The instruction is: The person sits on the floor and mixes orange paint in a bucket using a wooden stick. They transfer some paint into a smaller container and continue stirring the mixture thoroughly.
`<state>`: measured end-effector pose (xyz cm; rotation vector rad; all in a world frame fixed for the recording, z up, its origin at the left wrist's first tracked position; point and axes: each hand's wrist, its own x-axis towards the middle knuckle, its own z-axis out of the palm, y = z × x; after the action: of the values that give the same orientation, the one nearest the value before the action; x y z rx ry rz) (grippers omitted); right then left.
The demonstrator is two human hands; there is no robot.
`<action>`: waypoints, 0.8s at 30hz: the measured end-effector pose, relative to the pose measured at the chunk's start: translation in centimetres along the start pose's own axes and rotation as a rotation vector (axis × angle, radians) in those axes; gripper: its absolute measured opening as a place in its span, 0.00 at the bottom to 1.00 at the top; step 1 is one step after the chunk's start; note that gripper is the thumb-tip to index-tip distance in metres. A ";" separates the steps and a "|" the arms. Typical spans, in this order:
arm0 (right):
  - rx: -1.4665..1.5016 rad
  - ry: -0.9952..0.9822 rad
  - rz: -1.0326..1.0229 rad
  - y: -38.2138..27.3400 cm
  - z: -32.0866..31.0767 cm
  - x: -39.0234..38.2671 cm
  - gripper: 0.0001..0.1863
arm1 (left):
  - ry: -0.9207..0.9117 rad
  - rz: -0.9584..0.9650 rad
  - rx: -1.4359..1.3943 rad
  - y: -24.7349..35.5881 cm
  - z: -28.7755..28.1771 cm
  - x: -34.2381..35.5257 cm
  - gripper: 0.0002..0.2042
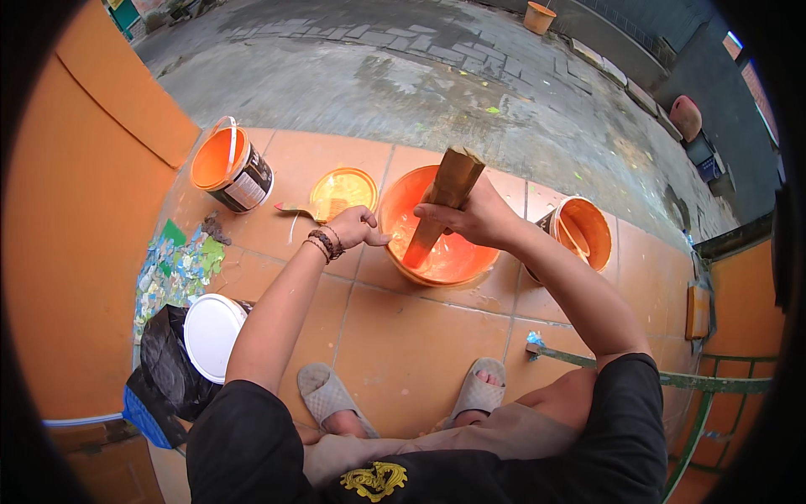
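In front of me on the tiled step stands an orange basin (398, 195) with wet orange paint pooled inside. My right hand (480, 214) is wrapped round a flat wooden stick (456, 178), whose lower end is coated orange and dips into the paint. At the basin's left rim is my left hand (357, 227), fingers curled, one digit stretched against the edge. Just beyond that hand lies a round orange lid (342, 190) with a paintbrush (300, 212) beside it. To the right of the basin, a paint bucket (585, 231) has an orange-smeared inside.
Another open paint bucket (232, 172) stands far left beside an orange wall (92, 210). Paint flakes (180, 270) are heaped near a white-lidded tub (211, 336) and a black plastic bag (168, 357). A green metal rail (714, 384) juts in at right. Grey paving (336, 92) extends beyond.
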<state>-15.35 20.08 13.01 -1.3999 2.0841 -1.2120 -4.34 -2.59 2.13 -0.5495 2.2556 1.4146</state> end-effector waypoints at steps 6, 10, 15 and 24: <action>0.054 0.087 0.453 1.8 -6.7 0.1 0.13 | 0.000 0.004 -0.016 0.4 -0.6 0.8 0.27; -0.023 0.220 0.325 3.9 -6.8 2.0 0.12 | 0.002 -0.005 -0.001 0.6 -0.6 1.1 0.26; -0.081 0.218 0.071 3.0 -2.5 3.4 0.12 | 0.007 -0.036 0.044 1.5 -0.5 0.7 0.26; 0.151 -0.115 0.295 -0.3 -3.9 -0.8 0.12 | 0.022 -0.029 0.031 0.4 -1.1 0.7 0.25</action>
<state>-17.45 22.51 15.37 -1.0273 1.9891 -1.1138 -5.26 -3.50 2.46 -0.5890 2.2735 1.3637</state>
